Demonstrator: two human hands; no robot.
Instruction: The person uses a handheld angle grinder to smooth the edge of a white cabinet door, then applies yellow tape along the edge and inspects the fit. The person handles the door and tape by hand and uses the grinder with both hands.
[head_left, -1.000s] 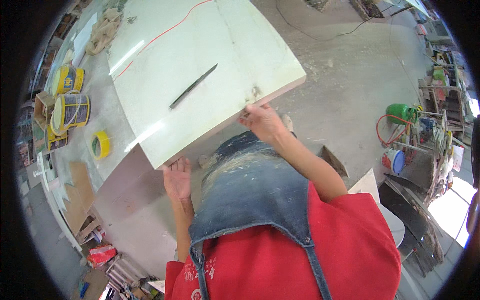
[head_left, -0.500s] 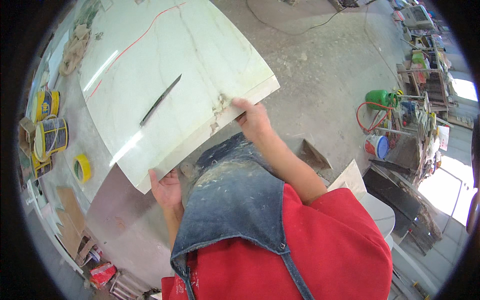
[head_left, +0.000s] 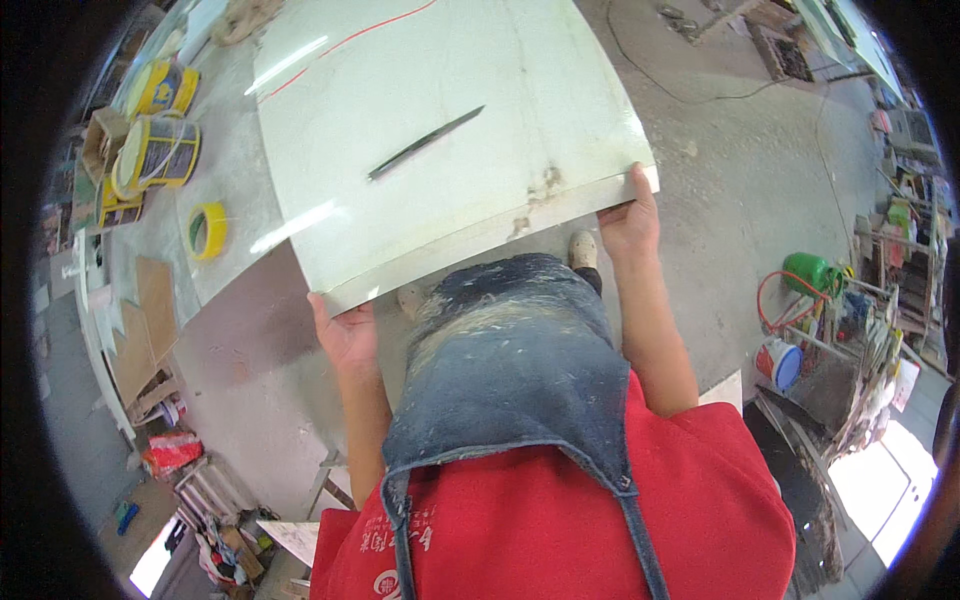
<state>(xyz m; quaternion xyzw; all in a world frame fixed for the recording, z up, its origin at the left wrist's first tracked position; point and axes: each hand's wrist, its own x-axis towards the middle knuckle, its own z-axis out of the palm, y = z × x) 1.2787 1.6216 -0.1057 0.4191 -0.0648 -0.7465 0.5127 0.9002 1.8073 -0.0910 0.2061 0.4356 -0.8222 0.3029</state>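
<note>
A large white veined stone slab [head_left: 420, 220] extends in front of me, with a curved red line drawn across its far part. My left hand [head_left: 346, 336] holds its near left corner, the thumb on top and the fingers beneath. At the near right corner, my right hand [head_left: 630, 228] grips the edge the same way, and its fingers are partly hidden under the slab. A slim dark pointed tool [head_left: 426, 142], too plain to name, lies on the surface between the hands and the red line. Brown stains mark the near edge strip.
Yellow-and-dark buckets [head_left: 160, 152] and a roll of yellow tape [head_left: 207, 231] are on the left surface. A green gas cylinder [head_left: 812, 272] with a red hose and a white-and-red bucket [head_left: 778, 362] stand right. A cable [head_left: 660, 88] runs along the far floor. My shoe [head_left: 583, 248] shows below the slab.
My right hand has shifted along the near edge from beside the stains to the right corner. My left hand still holds the left corner. The view has turned, and the slab appears farther right.
</note>
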